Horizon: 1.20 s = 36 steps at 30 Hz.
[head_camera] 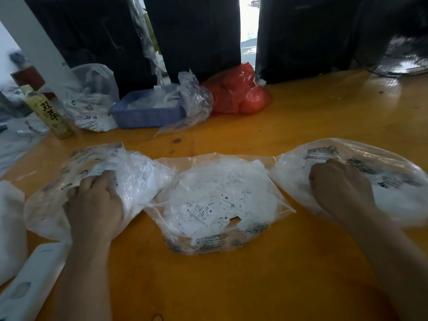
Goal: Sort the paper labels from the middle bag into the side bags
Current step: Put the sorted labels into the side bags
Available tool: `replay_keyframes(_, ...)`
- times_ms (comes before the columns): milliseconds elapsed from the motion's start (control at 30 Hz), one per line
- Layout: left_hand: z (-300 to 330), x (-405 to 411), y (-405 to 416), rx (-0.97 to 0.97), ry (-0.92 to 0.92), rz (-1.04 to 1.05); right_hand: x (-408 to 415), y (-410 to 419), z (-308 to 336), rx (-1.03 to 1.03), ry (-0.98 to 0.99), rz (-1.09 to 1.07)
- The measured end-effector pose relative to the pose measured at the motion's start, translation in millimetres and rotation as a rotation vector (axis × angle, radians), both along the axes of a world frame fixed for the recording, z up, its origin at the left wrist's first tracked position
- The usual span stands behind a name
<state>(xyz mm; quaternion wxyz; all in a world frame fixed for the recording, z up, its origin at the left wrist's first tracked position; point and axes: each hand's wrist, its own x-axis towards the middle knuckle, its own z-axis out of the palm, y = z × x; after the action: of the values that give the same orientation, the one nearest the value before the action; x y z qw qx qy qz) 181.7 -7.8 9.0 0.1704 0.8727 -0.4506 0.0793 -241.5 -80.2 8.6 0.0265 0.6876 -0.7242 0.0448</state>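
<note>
orange wooden table [301, 117] | dark panels [199, 31] behind | daylight gap [249, 22]

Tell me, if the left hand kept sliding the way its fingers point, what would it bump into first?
The left hand lies on the left bag, fingers pointing up and away. It would likely plough through that bag's paper labels first; beyond lies bare table.
</note>
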Motion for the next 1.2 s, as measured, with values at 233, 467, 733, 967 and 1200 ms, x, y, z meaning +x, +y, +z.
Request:
replay_keyframes(233,2,-5,-1,-0.054,0.056,-0.045,-1,-2,0,-0.158,-0.099,0.049)
replay_keyframes(467,6,-13,3,-0.396,0.061,-0.035,3,-1,2,-0.334,-0.330,0.083)
replay_keyframes(733,-1,-69,-3,-0.774,-0.013,-0.392,13,2,3,-0.486,-0.741,0.115)
replay_keyframes(967,-15,-152,3,-0.463,0.675,-0.825,32,18,9,-0.316,-1.337,0.282)
replay_keyframes(1200,-30,-163,4,-0.105,1.366,-0.833,76,33,-18,0.177,-1.663,0.489)
